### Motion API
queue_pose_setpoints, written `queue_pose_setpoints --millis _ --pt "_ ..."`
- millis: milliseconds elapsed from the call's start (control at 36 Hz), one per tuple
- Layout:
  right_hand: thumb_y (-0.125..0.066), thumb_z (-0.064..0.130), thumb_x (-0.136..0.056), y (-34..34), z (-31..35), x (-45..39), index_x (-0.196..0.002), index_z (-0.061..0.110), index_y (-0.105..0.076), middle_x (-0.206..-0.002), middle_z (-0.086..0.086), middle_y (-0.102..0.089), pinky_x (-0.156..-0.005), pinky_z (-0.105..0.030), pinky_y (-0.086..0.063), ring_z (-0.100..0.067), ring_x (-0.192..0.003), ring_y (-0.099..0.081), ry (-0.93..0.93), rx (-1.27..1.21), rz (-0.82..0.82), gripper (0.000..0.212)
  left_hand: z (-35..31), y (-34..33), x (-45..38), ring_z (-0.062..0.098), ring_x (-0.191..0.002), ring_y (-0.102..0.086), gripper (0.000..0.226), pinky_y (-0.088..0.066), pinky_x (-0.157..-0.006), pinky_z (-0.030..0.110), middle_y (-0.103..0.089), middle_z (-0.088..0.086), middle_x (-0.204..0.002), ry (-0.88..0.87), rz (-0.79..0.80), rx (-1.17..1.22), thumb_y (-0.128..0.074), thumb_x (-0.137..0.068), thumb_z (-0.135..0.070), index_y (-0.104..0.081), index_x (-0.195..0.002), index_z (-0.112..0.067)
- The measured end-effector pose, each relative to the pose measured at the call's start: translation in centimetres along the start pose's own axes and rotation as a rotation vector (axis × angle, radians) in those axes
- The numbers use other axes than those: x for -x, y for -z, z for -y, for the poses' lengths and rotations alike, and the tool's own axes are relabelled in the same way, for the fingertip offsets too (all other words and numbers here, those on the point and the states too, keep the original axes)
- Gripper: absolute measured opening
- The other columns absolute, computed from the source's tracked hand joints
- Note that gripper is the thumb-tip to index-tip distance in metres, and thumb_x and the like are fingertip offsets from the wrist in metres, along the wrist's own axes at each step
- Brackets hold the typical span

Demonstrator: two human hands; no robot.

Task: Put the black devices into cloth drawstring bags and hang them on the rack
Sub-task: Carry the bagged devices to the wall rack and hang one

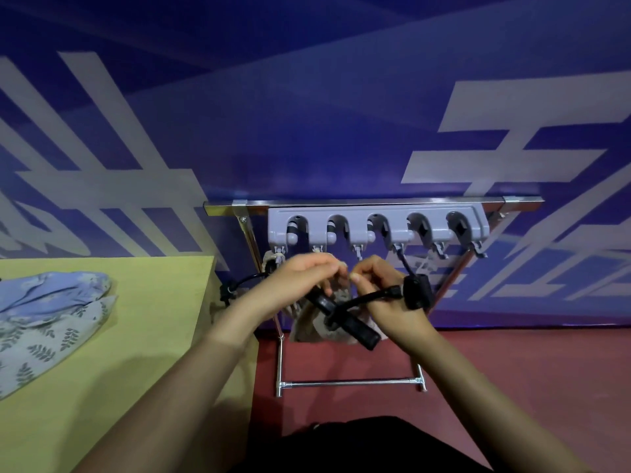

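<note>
A grey hook rack [375, 223] with several clips is fixed on a chrome stand in front of the blue wall. My left hand [304, 278] and my right hand [379, 278] meet just below its hooks, both pinching the mouth of a beige cloth drawstring bag [307, 324] that hangs down between them. A black device [351, 324] lies slantwise across the bag below my hands. Another black device [418, 291] with a curved strap sits by my right wrist. A further cloth bag [271, 259] hangs from the leftmost hook.
A yellow-green table [136, 336] stands on the left, with blue and leaf-patterned cloth bags [51, 315] lying on it. The stand's lower chrome bar [348, 382] crosses above the red floor. A black cable [239, 283] loops beside the table edge.
</note>
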State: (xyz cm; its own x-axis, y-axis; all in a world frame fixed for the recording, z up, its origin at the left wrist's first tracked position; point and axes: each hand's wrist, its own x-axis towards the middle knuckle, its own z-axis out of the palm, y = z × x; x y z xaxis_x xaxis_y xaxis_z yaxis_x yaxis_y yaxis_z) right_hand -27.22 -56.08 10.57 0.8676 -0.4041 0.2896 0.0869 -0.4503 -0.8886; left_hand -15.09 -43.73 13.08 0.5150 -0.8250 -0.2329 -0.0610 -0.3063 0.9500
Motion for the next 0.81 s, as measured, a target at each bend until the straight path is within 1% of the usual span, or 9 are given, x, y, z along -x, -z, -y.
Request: queue_pose_setpoints --millis 56,167,306,389,444,528,611,722,806 --pt "-0.055 0.03 -0.089 0.4 -0.5 -0.3 -0.078 0.032 -0.051 -0.071 0.011 -0.055 -0.068 -0.008 -0.037 0.004 -0.07 -0.053 0.044 0.038 -0.01 0.012 0.3 -0.8 -0.2 0.01 -0.079 -0.059 0.022 -0.045 -0.08 0.018 -0.066 -0.008 -0.084 0.04 0.031 -0.018 -0.047 -0.101 -0.015 -0.067 -0.107 -0.01" --pt "-0.052 0.031 -0.089 1.5 -1.7 -0.3 -0.082 0.024 -0.056 -0.086 0.002 -0.055 -0.081 -0.01 -0.037 0.002 -0.087 -0.052 0.079 0.093 -0.056 0.011 0.7 -2.0 -0.2 -0.004 -0.087 -0.064 0.021 -0.045 -0.086 0.014 -0.069 -0.013 -0.092 0.038 0.044 0.097 -0.048 -0.1 -0.015 -0.068 -0.098 -0.023" --pt "-0.057 0.02 -0.088 2.1 -2.2 0.4 -0.082 0.023 -0.059 -0.108 0.001 -0.064 -0.082 -0.014 -0.046 -0.002 -0.104 -0.06 -0.069 -0.077 -0.046 0.007 0.8 -2.8 -0.7 -0.001 -0.091 -0.063 0.015 -0.043 -0.085 0.013 -0.07 -0.009 -0.093 -0.013 0.111 0.142 -0.054 -0.097 -0.02 -0.068 -0.099 -0.017" --pt "-0.051 0.009 -0.093 2.6 -2.1 0.7 -0.085 0.01 -0.054 -0.08 0.012 -0.065 -0.073 -0.017 -0.048 -0.003 -0.079 -0.062 -0.122 -0.261 0.047 0.008 0.7 -3.1 -1.1 0.005 -0.091 -0.062 0.019 -0.044 -0.084 0.017 -0.069 -0.007 -0.09 -0.022 0.121 0.193 -0.057 -0.085 -0.031 -0.069 -0.092 -0.019" --pt "-0.049 0.0 -0.096 3.0 -2.1 0.7 -0.085 0.008 -0.052 -0.067 0.011 -0.061 -0.065 -0.016 -0.046 -0.002 -0.065 -0.056 -0.154 -0.312 0.073 0.014 0.7 -3.1 -1.3 0.009 -0.091 -0.062 0.018 -0.044 -0.086 0.02 -0.069 -0.004 -0.089 -0.047 0.155 0.209 -0.057 -0.086 -0.031 -0.07 -0.089 -0.018" --pt "-0.049 -0.003 -0.096 3.5 -2.4 0.7 -0.084 0.008 -0.053 -0.065 0.012 -0.062 -0.062 -0.013 -0.045 0.0 -0.063 -0.056 -0.186 -0.312 0.072 0.016 0.5 -3.5 -1.6 0.01 -0.088 -0.062 0.017 -0.044 -0.084 0.02 -0.068 -0.005 -0.085 -0.077 0.215 0.205 -0.057 -0.088 -0.028 -0.068 -0.084 -0.015" --pt "-0.053 0.009 -0.094 3.3 -2.8 0.7 -0.086 0.011 -0.055 -0.069 0.011 -0.061 -0.066 -0.016 -0.045 -0.002 -0.067 -0.056 -0.182 -0.287 0.075 0.009 0.6 -3.7 -2.0 0.009 -0.081 -0.058 0.014 -0.043 -0.077 0.015 -0.063 -0.006 -0.078 -0.075 0.19 0.193 -0.059 -0.085 -0.026 -0.063 -0.077 -0.015" --pt "-0.055 0.024 -0.09 2.9 -3.8 0.5 -0.088 0.017 -0.053 -0.075 0.003 -0.052 -0.067 -0.018 -0.04 -0.005 -0.069 -0.05 -0.241 -0.243 0.104 0.008 1.6 -3.7 -3.0 0.015 -0.079 -0.051 0.017 -0.038 -0.076 0.023 -0.055 0.001 -0.076 -0.014 0.123 0.113 -0.059 -0.084 -0.031 -0.059 -0.072 -0.019" --pt "-0.06 0.02 -0.093 2.8 -5.1 0.1 -0.097 0.019 -0.052 -0.069 0.007 -0.046 -0.062 -0.021 -0.038 -0.004 -0.061 -0.045 -0.306 -0.124 0.144 0.009 2.8 -3.5 -3.7 0.016 -0.076 -0.046 0.021 -0.035 -0.073 0.028 -0.049 0.005 -0.077 0.034 0.114 0.005 -0.056 -0.093 -0.025 -0.055 -0.073 -0.017"
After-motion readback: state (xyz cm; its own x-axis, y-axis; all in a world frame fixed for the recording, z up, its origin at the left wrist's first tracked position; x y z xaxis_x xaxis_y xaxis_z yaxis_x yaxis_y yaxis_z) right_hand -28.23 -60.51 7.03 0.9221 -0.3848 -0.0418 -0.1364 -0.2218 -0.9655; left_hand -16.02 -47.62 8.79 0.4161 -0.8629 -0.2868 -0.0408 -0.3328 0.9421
